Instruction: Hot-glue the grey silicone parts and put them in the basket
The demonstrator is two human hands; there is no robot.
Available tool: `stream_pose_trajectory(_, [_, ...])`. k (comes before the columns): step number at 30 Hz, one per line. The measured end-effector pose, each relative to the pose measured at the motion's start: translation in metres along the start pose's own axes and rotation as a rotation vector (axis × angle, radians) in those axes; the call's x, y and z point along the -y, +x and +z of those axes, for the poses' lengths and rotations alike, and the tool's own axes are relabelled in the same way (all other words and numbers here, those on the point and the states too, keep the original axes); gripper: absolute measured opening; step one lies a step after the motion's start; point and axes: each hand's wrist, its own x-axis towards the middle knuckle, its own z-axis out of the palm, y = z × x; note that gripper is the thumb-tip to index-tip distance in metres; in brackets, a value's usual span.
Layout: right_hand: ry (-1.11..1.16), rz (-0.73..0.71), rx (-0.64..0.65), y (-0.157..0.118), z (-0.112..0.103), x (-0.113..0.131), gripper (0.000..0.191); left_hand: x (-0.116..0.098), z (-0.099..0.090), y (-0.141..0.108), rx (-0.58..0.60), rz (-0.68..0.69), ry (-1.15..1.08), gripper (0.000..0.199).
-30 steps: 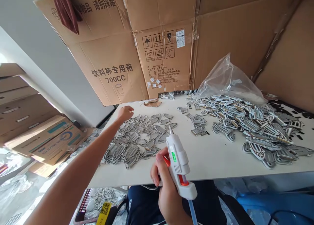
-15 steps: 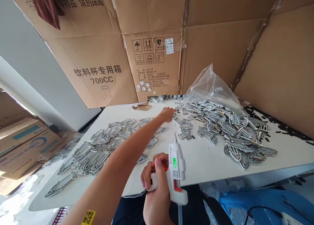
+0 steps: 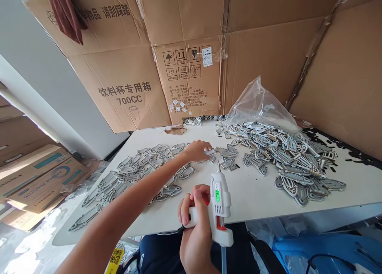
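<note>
My right hand (image 3: pixel 195 222) is wrapped round the handle of a white hot glue gun (image 3: pixel 221 210), low in front of me. Its nozzle points up and away, and a clear glue stick (image 3: pixel 223 258) comes out of its rear end. My left hand (image 3: pixel 196 151) is stretched over the middle of the table, palm down. At its fingertips is a small grey, pale-rimmed piece (image 3: pixel 209 152), which the closed fingers appear to pinch; they partly hide it. Similar loose pieces (image 3: pixel 229 151) lie just right of that hand.
A spread of grey pieces (image 3: pixel 131 168) covers the left of the white table (image 3: pixel 250 202). A higher heap (image 3: pixel 286 150) lies on the right, with a clear plastic bag (image 3: pixel 259 102) behind it. Cardboard sheets (image 3: pixel 191 23) wall the back. Black bits (image 3: pixel 355 154) lie far right.
My left hand has drawn back towards me and slightly left, a grey piece now at its fingertips. The view has shifted a little; the glue gun stays in my right hand.
</note>
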Motion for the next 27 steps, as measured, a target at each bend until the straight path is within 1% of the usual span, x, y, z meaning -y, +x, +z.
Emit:
stream_pose_trajectory(2, [-0.007,-0.004,0.004,-0.001,0.0,0.0,0.031,-0.003,-0.009,-0.019,-0.057,-0.017,-0.102,0.044])
stream_pose_trajectory(4, [-0.018,0.001,0.004,-0.001,0.001,0.001,0.033,-0.003,-0.02,-0.044,-0.128,-0.045,-0.2,0.051])
stream_pose_trajectory(6, [-0.037,0.006,0.009,-0.002,0.0,0.0,0.034,-0.001,-0.033,-0.079,-0.199,-0.084,-0.281,0.059])
stream_pose_trajectory(7, [-0.056,0.007,0.018,-0.002,-0.001,0.0,0.033,0.0,-0.038,-0.099,-0.237,-0.106,-0.316,0.059])
stream_pose_trajectory(8, [-0.081,0.012,0.038,-0.002,-0.002,0.0,0.031,0.002,-0.042,-0.12,-0.273,-0.124,-0.348,0.056])
stream_pose_trajectory(9, [-0.113,0.017,0.065,-0.001,-0.004,0.0,0.03,0.003,-0.045,-0.143,-0.316,-0.142,-0.389,0.048])
stream_pose_trajectory(10, [-0.15,0.024,0.094,-0.001,-0.006,0.0,0.029,0.005,-0.045,-0.164,-0.385,-0.165,-0.479,0.039])
stream_pose_trajectory(12, [-0.221,0.043,0.136,0.002,-0.01,0.001,0.028,0.008,-0.041,-0.204,-0.48,-0.238,-0.648,0.034])
stream_pose_trajectory(14, [-0.269,0.059,0.153,0.005,-0.013,0.002,0.027,0.01,-0.033,-0.234,-0.587,-0.314,-0.754,0.033])
stream_pose_trajectory(15, [-0.288,0.071,0.162,0.006,-0.014,0.002,0.027,0.012,-0.029,-0.245,-0.631,-0.342,-0.785,0.032])
stream_pose_trajectory(17, [-0.322,0.102,0.198,0.006,-0.014,0.001,0.027,0.013,-0.023,-0.26,-0.707,-0.37,-0.852,0.03])
stream_pose_trajectory(19, [-0.362,0.136,0.246,0.003,-0.012,-0.001,0.03,0.013,-0.022,-0.268,-0.802,-0.369,-0.98,0.031])
stream_pose_trajectory(22, [-0.44,0.195,0.307,-0.005,-0.011,-0.006,0.038,0.012,-0.026,-0.275,-0.923,-0.352,-1.198,0.042])
stream_pose_trajectory(24, [-0.501,0.239,0.32,-0.012,-0.01,-0.009,0.043,0.011,-0.028,-0.278,-0.949,-0.374,-1.26,0.047])
stream_pose_trajectory(27, [-0.576,0.278,0.298,-0.021,-0.01,-0.013,0.048,0.01,-0.028,-0.283,-0.945,-0.408,-1.29,0.051])
